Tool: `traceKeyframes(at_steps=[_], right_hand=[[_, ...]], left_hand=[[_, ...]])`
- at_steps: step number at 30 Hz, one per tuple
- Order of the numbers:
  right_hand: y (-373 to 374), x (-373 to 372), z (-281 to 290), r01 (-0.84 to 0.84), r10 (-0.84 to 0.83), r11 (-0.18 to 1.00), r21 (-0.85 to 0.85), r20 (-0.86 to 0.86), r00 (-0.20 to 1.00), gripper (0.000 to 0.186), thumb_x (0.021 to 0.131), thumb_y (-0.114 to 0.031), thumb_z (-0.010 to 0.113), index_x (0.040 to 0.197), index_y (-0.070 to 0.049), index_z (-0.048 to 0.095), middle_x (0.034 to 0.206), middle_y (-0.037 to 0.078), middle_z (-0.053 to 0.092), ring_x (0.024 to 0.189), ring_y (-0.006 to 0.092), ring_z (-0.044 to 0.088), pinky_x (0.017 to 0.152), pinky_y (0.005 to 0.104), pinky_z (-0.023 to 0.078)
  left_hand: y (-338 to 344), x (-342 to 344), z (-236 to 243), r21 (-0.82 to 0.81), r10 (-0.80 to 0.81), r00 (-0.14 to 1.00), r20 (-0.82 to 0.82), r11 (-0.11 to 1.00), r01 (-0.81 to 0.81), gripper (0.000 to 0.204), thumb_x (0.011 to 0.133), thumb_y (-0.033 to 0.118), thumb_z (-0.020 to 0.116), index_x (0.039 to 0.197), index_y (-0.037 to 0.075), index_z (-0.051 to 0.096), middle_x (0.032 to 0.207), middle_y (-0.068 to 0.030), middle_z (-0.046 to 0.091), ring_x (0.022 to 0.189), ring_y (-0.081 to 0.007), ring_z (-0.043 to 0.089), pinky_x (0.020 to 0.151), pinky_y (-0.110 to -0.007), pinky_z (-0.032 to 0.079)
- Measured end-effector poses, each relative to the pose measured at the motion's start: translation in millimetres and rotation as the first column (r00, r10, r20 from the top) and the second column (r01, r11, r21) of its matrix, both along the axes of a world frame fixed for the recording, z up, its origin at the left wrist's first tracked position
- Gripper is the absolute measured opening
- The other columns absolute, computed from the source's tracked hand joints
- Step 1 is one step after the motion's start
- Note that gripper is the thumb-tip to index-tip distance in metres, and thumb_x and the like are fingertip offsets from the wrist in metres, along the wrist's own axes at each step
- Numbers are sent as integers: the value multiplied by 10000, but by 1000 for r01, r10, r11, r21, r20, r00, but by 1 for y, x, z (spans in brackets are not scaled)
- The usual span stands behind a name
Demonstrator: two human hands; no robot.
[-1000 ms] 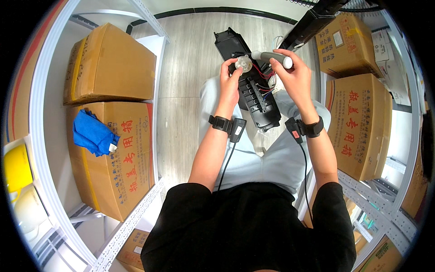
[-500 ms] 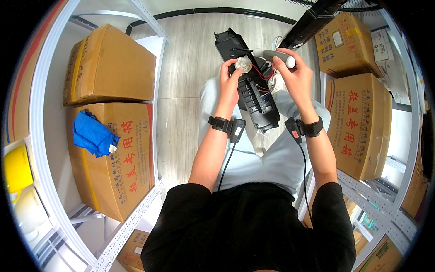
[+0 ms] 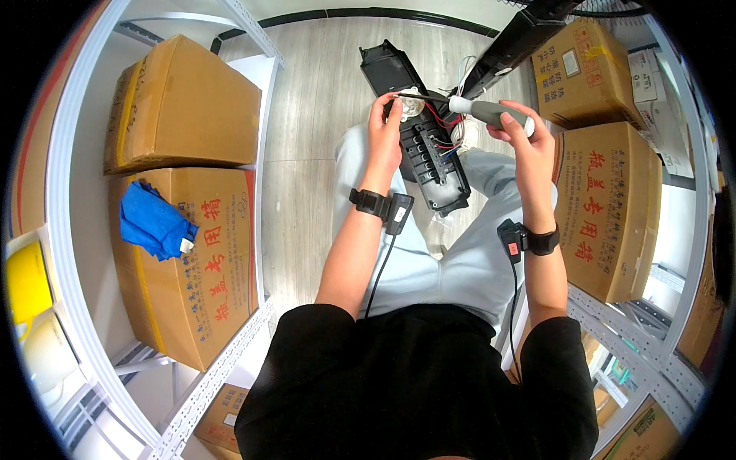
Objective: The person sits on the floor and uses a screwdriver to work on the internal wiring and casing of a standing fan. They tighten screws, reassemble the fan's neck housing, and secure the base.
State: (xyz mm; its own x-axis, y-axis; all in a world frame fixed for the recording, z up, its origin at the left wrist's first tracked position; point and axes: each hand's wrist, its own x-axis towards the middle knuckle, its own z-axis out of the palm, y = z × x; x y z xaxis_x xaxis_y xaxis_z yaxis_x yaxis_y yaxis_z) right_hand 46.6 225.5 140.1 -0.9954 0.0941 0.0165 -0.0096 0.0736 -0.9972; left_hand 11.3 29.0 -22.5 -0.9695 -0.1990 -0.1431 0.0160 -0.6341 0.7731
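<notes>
My right hand (image 3: 527, 134) grips a screwdriver (image 3: 494, 113) by its grey and white handle, its dark shaft level and pointing left. At the tip, the thumb and finger of my left hand (image 3: 385, 136) are pinched together. Whatever they hold there is too small to make out. Just beneath the shaft, a round whitish plastic part (image 3: 412, 107) sits on a long black plastic housing (image 3: 448, 192). Red and other coloured wires (image 3: 441, 120) run beside that part. Nearer to me, the housing carries a black strip with a row of round holes.
Beyond my right hand a black upright post (image 3: 510, 57) slants up from the housing. Shelving with cardboard boxes (image 3: 184, 107) (image 3: 606, 211) flanks me on both sides. A blue cloth (image 3: 157, 221) lies on a left box. Wood-look floor (image 3: 307, 115) shows ahead.
My right hand has shifted right and slightly down with the screwdriver, which now points its tip at my left fingertips. My left hand has moved from the round part's edge to that tip.
</notes>
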Motion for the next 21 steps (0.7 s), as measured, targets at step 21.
traceKeyframes(at_steps=[21], right_hand=[[-6, 6, -9, -29, 29, 998, 48, -12, 999, 267, 919, -91, 683, 1154, 32, 646, 964, 111, 708, 837, 151, 703, 761, 260, 561]], left_hand=[[-1, 1, -6, -41, -4, 999, -44, 999, 2, 200, 1042, 193, 526, 1150, 39, 594, 1105, -31, 620, 1021, -111, 541, 925, -266, 429]])
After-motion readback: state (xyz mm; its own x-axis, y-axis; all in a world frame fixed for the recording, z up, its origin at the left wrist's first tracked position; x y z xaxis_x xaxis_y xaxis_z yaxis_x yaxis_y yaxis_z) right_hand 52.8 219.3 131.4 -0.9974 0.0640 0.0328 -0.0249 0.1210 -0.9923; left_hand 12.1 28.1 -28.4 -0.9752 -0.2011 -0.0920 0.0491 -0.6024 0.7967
